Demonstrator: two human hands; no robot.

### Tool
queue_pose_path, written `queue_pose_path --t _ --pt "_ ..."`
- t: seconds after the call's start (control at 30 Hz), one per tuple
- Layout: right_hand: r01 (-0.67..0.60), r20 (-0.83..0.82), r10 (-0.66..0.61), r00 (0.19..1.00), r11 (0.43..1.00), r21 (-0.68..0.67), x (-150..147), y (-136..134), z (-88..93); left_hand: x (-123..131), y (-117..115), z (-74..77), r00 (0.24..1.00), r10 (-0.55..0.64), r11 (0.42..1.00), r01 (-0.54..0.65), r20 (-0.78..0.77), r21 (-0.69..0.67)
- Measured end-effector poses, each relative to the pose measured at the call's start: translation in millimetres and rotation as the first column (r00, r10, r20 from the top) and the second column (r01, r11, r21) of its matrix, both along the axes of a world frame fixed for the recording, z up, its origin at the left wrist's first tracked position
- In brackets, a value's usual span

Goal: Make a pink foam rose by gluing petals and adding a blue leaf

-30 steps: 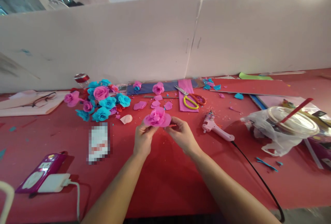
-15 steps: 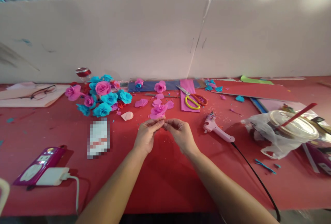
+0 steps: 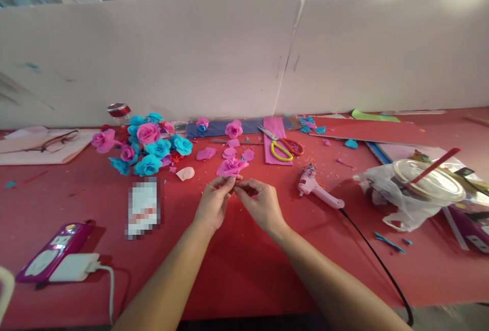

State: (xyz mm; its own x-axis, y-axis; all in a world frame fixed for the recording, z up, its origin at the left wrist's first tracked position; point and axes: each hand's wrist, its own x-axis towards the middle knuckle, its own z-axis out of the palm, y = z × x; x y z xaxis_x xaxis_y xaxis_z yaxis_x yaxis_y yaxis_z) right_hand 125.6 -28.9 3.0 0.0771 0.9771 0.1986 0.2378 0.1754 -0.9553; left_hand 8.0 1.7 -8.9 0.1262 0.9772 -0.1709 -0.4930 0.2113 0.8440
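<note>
My left hand [image 3: 213,202] and my right hand [image 3: 256,202] meet fingertip to fingertip over the red table [image 3: 237,265]. Both pinch the underside of a pink paper rose [image 3: 231,167], which sits just beyond my fingers and tilts away from me. Loose pink petals [image 3: 228,152] lie on the table behind it. A pink glue gun [image 3: 319,191] lies to the right of my right hand, its black cord [image 3: 376,257] trailing toward me.
A heap of blue and pink paper roses [image 3: 147,143] lies at left. Yellow-and-red scissors [image 3: 281,146] rest on a pink strip. A bagged cup with a red straw [image 3: 418,188] sits at right. A purple power strip [image 3: 51,252] and glasses [image 3: 53,141] are at left. White partition boards [image 3: 237,56] stand behind.
The pink rose came down from facing me, held up between both hands, to a low position near the table. My fingertips drew together beneath it.
</note>
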Motion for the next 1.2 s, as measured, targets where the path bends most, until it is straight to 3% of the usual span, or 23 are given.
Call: queue_pose_path --t 0.2,0.47,0.7,0.97,1.2 --pt "0.134 0.008 -0.137 0.991 0.976 0.171 3.2 0.4 4.9 2.4 -2.1 -1.5 0.996 0.013 1.000 -0.014 0.087 0.012" --pt "0.220 0.014 -0.232 0.973 0.940 0.262 0.8 -1.9 1.8 12.3 -10.8 -2.7 0.999 -0.046 0.995 0.048 -0.027 0.083" --pt "0.223 -0.016 -0.226 0.974 0.944 0.243 0.9 -2.7 3.1 13.0 -10.7 -4.7 0.998 -0.042 0.994 0.047 -0.048 0.100" --pt "0.138 -0.309 -0.118 0.944 0.990 0.043 0.5 0.2 2.4 11.1 -7.9 -5.7 0.998 -0.043 0.994 0.038 0.048 0.099" --pt "0.081 -0.345 -0.066 0.936 0.996 0.030 1.0 0.7 2.3 9.4 -8.3 -0.8 0.999 -0.042 0.995 0.039 0.026 0.090"
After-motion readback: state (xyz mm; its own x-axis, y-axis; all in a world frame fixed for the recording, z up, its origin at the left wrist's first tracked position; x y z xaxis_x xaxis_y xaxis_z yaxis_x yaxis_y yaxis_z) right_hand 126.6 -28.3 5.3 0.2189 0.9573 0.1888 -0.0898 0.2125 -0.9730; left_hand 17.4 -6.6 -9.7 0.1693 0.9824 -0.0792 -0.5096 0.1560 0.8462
